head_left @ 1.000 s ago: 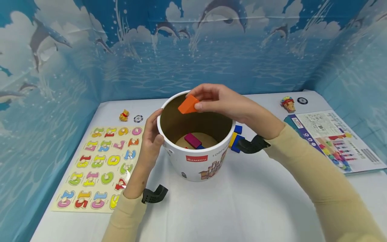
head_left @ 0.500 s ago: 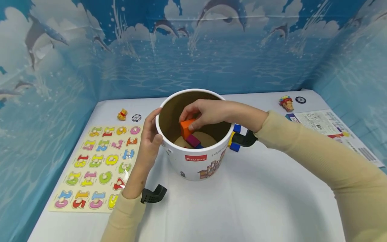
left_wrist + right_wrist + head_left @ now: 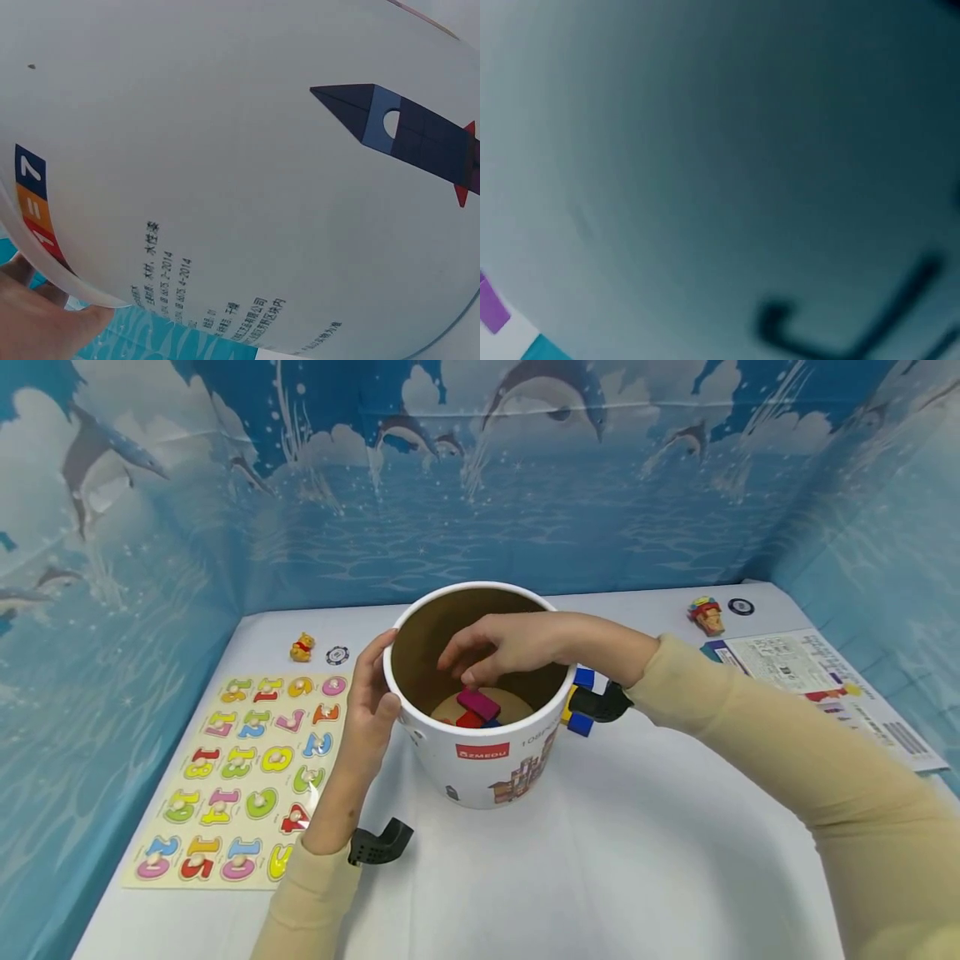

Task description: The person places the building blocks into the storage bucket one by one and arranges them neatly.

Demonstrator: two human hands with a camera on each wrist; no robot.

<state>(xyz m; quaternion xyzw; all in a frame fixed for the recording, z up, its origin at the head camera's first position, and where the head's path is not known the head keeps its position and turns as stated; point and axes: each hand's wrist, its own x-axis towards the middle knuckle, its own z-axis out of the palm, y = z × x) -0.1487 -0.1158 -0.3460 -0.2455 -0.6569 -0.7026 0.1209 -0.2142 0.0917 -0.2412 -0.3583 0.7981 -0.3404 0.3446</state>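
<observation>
A white bucket (image 3: 442, 764) with printed pictures stands mid-table in the head view. My left hand (image 3: 367, 710) grips its left rim, thumb on the near side; in the left wrist view that hand (image 3: 49, 319) shows at the rim, lower left. My right hand (image 3: 502, 647) reaches inside the bucket, fingers loosely bent, holding nothing. Below it on the bucket floor lie a magenta block (image 3: 478, 702), a red block (image 3: 469, 720) and a blue block (image 3: 491, 723). The near wall hides part of the floor. The right wrist view is mostly blurred bucket wall.
Blue blocks (image 3: 580, 724) and a yellow block (image 3: 568, 703) sit right behind the bucket's right side. A number puzzle board (image 3: 247, 777) lies left, a boxed set (image 3: 832, 693) right. Small figures (image 3: 302, 647) and round chips (image 3: 741, 607) are near the back edge.
My right hand lowered an orange block into the bucket and let it go; the fingers have come apart and risen slightly. The left hand has stayed on the rim.
</observation>
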